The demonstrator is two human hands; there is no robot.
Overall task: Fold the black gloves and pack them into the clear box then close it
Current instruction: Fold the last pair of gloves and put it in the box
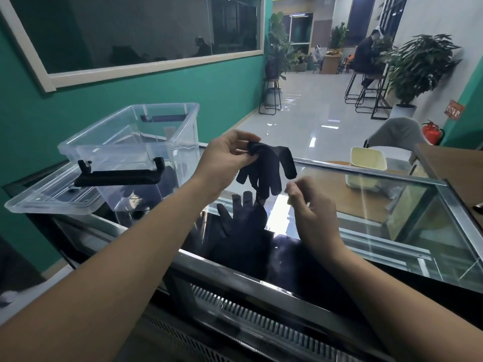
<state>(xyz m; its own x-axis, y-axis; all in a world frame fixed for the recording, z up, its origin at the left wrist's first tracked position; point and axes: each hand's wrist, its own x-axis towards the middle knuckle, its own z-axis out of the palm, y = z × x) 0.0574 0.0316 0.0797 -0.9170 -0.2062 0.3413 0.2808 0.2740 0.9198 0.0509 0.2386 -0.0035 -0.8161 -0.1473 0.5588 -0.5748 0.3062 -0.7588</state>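
Left hand [224, 155] grip pinching black glove [266, 171] cuff at frame centre, above glass worktop [366, 205]. Right hand [308, 205] grip released, just beside it. Clear box [136, 152] lidless, centre left.

Two black gloves: one [266, 168] pinched in the left hand [224, 158], one [243, 218] lying flat below both hands. One clear box [136, 142] left of the left hand, one lid [52, 199] beside it. One cream tub [366, 165] beyond the right hand [311, 207].
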